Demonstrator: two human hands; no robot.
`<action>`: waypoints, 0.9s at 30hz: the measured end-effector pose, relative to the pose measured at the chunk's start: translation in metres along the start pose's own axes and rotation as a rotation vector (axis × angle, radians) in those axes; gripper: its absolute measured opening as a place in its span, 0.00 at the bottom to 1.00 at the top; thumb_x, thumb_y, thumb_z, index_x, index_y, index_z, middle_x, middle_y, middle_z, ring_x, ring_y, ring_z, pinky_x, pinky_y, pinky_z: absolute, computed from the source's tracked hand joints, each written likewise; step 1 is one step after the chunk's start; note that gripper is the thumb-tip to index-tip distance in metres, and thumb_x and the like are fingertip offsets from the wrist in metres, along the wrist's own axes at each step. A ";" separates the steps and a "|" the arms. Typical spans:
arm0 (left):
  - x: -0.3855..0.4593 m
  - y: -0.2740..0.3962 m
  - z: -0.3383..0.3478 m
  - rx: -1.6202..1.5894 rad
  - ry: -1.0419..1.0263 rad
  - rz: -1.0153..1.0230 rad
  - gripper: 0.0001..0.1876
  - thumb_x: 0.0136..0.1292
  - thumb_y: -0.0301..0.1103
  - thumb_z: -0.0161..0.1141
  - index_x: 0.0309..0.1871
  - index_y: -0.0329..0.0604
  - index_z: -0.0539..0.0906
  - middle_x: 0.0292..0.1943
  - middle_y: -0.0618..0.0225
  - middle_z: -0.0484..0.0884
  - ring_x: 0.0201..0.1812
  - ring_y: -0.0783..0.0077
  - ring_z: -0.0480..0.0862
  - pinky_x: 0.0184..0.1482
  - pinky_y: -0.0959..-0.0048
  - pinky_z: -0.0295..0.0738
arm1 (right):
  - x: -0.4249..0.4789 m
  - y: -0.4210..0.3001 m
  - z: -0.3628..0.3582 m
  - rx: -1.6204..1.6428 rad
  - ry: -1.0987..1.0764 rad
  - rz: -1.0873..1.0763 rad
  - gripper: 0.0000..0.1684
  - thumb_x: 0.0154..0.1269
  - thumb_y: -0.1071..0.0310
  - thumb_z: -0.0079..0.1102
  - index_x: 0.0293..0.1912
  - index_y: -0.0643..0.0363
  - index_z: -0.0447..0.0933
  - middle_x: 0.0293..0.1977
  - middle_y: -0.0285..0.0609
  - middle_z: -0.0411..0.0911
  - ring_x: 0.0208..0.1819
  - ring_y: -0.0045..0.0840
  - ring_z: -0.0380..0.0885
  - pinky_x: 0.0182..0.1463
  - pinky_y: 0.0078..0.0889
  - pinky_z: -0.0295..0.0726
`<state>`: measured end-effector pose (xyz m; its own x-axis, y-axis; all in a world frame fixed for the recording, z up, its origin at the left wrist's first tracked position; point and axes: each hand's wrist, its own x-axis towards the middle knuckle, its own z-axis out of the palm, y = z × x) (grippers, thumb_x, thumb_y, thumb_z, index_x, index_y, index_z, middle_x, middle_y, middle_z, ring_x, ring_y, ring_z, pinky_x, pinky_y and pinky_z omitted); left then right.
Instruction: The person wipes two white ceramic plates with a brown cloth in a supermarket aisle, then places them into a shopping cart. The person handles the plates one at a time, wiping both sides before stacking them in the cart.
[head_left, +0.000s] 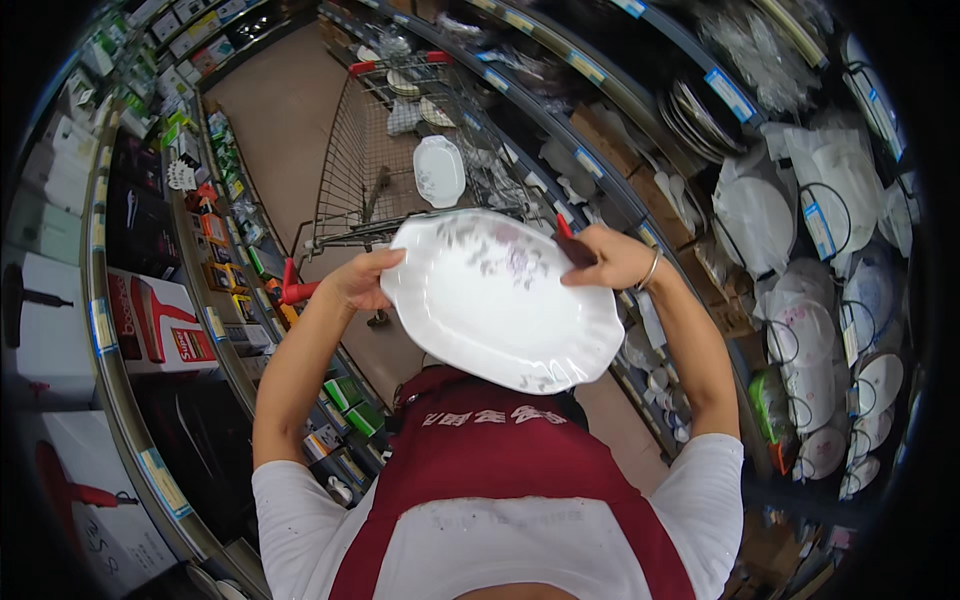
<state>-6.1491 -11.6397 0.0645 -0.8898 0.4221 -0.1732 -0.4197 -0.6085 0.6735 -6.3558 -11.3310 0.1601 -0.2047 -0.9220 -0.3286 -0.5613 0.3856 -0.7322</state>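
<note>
A white ceramic platter with a scalloped rim and a grey and purple floral print (510, 315) is held in front of my maroon apron. My left hand (367, 277) grips its left end, thumb on the rim. Over its upper right part is my right hand (611, 259), which also holds a dark, flat object with a red tip (574, 244); its kind cannot be told. Whether the right fingers press on the platter is unclear. Beyond the platter, a smaller matching platter (439, 172) lies in a wire shopping cart (349, 157).
Shelves with boxed goods (161, 322) line the left side. On the right, shelves carry stacked plates (694, 124) and plastic-wrapped dishes (754, 214). The cart stands in the tiled aisle (262, 112) and holds more plates (436, 112) at its far end.
</note>
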 end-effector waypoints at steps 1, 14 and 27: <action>0.001 0.005 0.002 0.001 -0.012 -0.062 0.33 0.66 0.42 0.57 0.68 0.31 0.63 0.62 0.50 0.73 0.62 0.56 0.76 0.58 0.55 0.75 | 0.004 0.003 0.001 -0.083 -0.066 -0.038 0.16 0.55 0.66 0.68 0.32 0.71 0.75 0.19 0.44 0.72 0.21 0.22 0.68 0.28 0.31 0.68; -0.042 -0.120 0.052 0.003 0.612 0.207 0.18 0.64 0.26 0.58 0.55 0.27 0.75 0.47 0.57 0.83 0.44 0.70 0.84 0.47 0.71 0.80 | 0.000 0.051 -0.016 0.505 0.590 0.126 0.23 0.64 0.54 0.61 0.44 0.67 0.78 0.30 0.39 0.80 0.34 0.23 0.79 0.41 0.29 0.78; 0.012 -0.190 0.050 -0.281 0.883 0.486 0.17 0.63 0.20 0.54 0.55 0.25 0.72 0.47 0.56 0.81 0.44 0.67 0.83 0.48 0.69 0.79 | 0.073 0.061 0.015 0.433 1.050 0.174 0.22 0.61 0.62 0.52 0.51 0.64 0.65 0.48 0.49 0.74 0.47 0.32 0.76 0.54 0.35 0.74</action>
<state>-6.0715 -11.4854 -0.0298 -0.7409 -0.4818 -0.4679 0.0926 -0.7633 0.6393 -6.3932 -11.3749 0.0829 -0.9343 -0.3506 0.0649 -0.1788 0.3031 -0.9360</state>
